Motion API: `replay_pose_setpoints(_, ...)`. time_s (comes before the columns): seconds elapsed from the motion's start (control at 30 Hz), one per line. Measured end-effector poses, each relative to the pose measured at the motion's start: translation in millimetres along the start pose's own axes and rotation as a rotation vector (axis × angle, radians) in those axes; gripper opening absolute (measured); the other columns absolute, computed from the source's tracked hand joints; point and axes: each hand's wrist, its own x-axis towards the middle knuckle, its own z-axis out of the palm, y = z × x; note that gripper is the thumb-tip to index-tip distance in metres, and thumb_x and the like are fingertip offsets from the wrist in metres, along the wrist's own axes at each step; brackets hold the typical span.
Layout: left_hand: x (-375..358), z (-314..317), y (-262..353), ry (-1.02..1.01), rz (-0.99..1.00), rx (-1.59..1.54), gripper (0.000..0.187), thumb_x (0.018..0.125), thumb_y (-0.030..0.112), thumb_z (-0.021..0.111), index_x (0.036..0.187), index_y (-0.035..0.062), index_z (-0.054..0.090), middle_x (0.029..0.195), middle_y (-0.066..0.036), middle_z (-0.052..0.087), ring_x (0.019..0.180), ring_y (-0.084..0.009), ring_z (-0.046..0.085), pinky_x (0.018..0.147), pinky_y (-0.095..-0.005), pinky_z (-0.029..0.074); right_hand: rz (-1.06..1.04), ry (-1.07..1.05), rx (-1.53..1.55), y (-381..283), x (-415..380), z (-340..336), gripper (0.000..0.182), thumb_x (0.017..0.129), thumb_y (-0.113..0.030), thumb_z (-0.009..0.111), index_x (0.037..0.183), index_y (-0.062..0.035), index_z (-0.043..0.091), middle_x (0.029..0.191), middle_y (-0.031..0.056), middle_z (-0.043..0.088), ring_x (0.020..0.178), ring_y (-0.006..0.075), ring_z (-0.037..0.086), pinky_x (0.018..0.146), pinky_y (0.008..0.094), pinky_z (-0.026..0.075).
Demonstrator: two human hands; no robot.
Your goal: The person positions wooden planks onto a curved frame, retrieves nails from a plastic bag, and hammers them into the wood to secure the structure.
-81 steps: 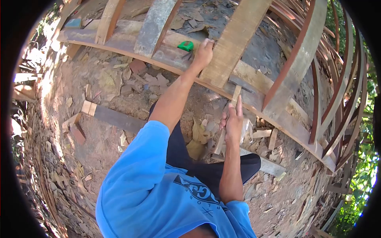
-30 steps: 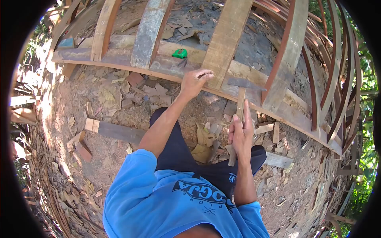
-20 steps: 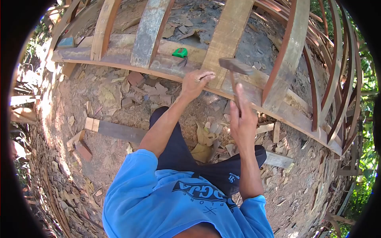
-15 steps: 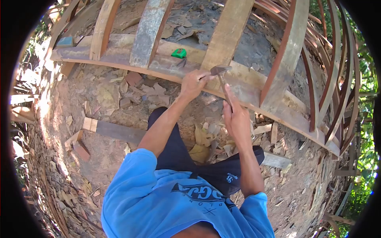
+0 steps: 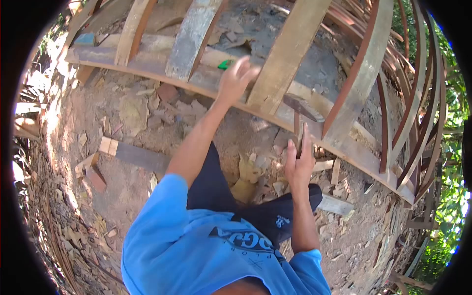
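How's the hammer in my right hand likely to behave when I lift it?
The hammer probably feels top-heavy: its long, dark head looks metal and the handle slim. It should stay stiff, as the handle looks wooden. It might twist in the right hand, since the head sits crosswise beyond the fingers.

Running on daylight, mostly soft shade mid-pic. Blowing out near-white in spots at far L, glowing bright thru foliage (image 5: 445,241) at R w/ bluish fringing. Dappling ground (image 5: 105,182) w/ sun patches, esp. L side. Smearing L hand (image 5: 236,82) w/ motion blur, softening hammer (image 5: 304,108) a bit. Bowing planks (image 5: 290,56) fisheye-style, esp. nr edges. Going black at corners.
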Motion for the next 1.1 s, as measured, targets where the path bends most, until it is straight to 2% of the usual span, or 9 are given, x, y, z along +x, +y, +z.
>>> replay_pose_setpoints(0.1, 36.2, 30.5, 5.4, -0.17, -0.137, 0.267, 0.078, 0.09, 0.06, 0.062, 0.139, 0.0003, 0.052, 0.125, -0.022, 0.064, 0.116, -0.0328, 0.062, 0.1, -0.042, 0.047, 0.002, -0.031, -0.024, 29.2, -10.0, 9.6, 0.049, 0.096, -0.016, 0.062, 0.143, -0.0078, 0.051, 0.101, 0.0269, 0.069, 0.086, 0.0345, 0.071, 0.075, 0.0393, 0.054)
replay_pose_setpoints(0.13, 39.4, 35.6, 1.9, -0.225, -0.111, 0.208, 0.081, 0.09, 0.063, 0.059, 0.14, -0.0004, 0.051, 0.127, -0.024, 0.063, 0.118, -0.0338, 0.061, 0.101, -0.043, 0.046, -0.101, 0.024, -0.035, 42.8, -14.0, 16.2, 0.046, 0.093, -0.018, 0.066, 0.138, -0.0102, 0.057, 0.097, 0.0231, 0.07, 0.081, 0.0321, 0.071, 0.071, 0.0384, 0.054)
replay_pose_setpoints(0.2, 42.2, 46.0, -9.6, -0.34, -0.058, 0.088, 0.088, 0.089, 0.07, 0.054, 0.141, -0.0017, 0.049, 0.132, -0.027, 0.059, 0.122, -0.0359, 0.059, 0.103, -0.0449, 0.044, -0.163, -0.103, -0.148, 57.6, -18.4, 17.3, 0.047, 0.091, -0.019, 0.068, 0.136, -0.0135, 0.059, 0.095, 0.0189, 0.07, 0.077, 0.0316, 0.07, 0.069, 0.0391, 0.055)
replay_pose_setpoints(0.37, 42.2, 53.6, -24.1, -0.332, -0.117, 0.156, 0.085, 0.089, 0.07, 0.053, 0.136, -0.0011, 0.053, 0.126, -0.027, 0.063, 0.12, -0.0386, 0.06, 0.102, -0.0441, 0.044, -0.322, -0.266, -0.28, 75.1, -7.1, 26.4, 0.046, 0.089, -0.024, 0.071, 0.134, -0.0198, 0.061, 0.092, 0.0091, 0.069, 0.07, 0.0292, 0.068, 0.059, 0.04, 0.055)
replay_pose_setpoints(0.7, 43.1, 51.5, -16.6, -0.293, -0.129, 0.135, 0.087, 0.086, 0.072, 0.054, 0.135, -0.0004, 0.055, 0.122, -0.028, 0.064, 0.119, -0.0405, 0.06, 0.102, -0.0445, 0.045, -0.352, -0.148, -0.346, 98.9, 26.0, 39.4, 0.051, 0.088, -0.023, 0.071, 0.138, -0.0194, 0.059, 0.07, 0.0075, 0.057, 0.058, 0.0254, 0.059, 0.052, 0.041, 0.05)
replay_pose_setpoints(0.8, 44.3, 49.9, -15.9, -0.307, -0.156, 0.198, 0.087, 0.086, 0.072, 0.055, 0.135, -0.0005, 0.054, 0.123, -0.028, 0.064, 0.12, -0.0406, 0.059, 0.102, -0.0449, 0.044, -0.318, -0.169, -0.316, 89.8, 24.3, 32.1, 0.05, 0.089, -0.021, 0.07, 0.138, -0.0167, 0.059, 0.074, 0.0092, 0.062, 0.062, 0.0273, 0.063, 0.057, 0.0399, 0.051)
replay_pose_setpoints(0.9, 45.1, 51.1, -19.5, -0.299, -0.152, 0.206, 0.089, 0.086, 0.072, 0.055, 0.136, -0.0012, 0.054, 0.124, -0.028, 0.063, 0.12, -0.0398, 0.059, 0.102, -0.0451, 0.044, -0.301, -0.09, -0.173, 73.8, 17.0, 24.8, 0.051, 0.092, -0.017, 0.067, 0.141, -0.0139, 0.055, 0.09, 0.0146, 0.07, 0.071, 0.0318, 0.067, 0.066, 0.0404, 0.053)
replay_pose_setpoints(1.0, 48.2, 54.7, -29.0, -0.31, -0.15, 0.243, 0.09, 0.086, 0.073, 0.054, 0.136, -0.0021, 0.054, 0.125, -0.028, 0.063, 0.12, -0.0396, 0.059, 0.103, -0.0449, 0.043, -0.015, -0.101, 0.019, 39.4, 20.7, 12.0, 0.053, 0.095, -0.015, 0.062, 0.146, -0.0118, 0.048, 0.106, 0.0208, 0.07, 0.079, 0.0369, 0.068, 0.073, 0.0418, 0.054)
replay_pose_setpoints(1.1, 39.5, 54.9, -14.7, -0.256, -0.13, 0.092, 0.09, 0.087, 0.073, 0.052, 0.135, -0.0024, 0.054, 0.125, -0.028, 0.063, 0.121, -0.0396, 0.059, 0.103, -0.0441, 0.043, -0.093, -0.072, -0.029, 9.3, 33.6, 0.4, 0.054, 0.098, -0.014, 0.057, 0.15, -0.0139, 0.042, 0.11, 0.0234, 0.069, 0.081, 0.0395, 0.068, 0.074, 0.0434, 0.053)
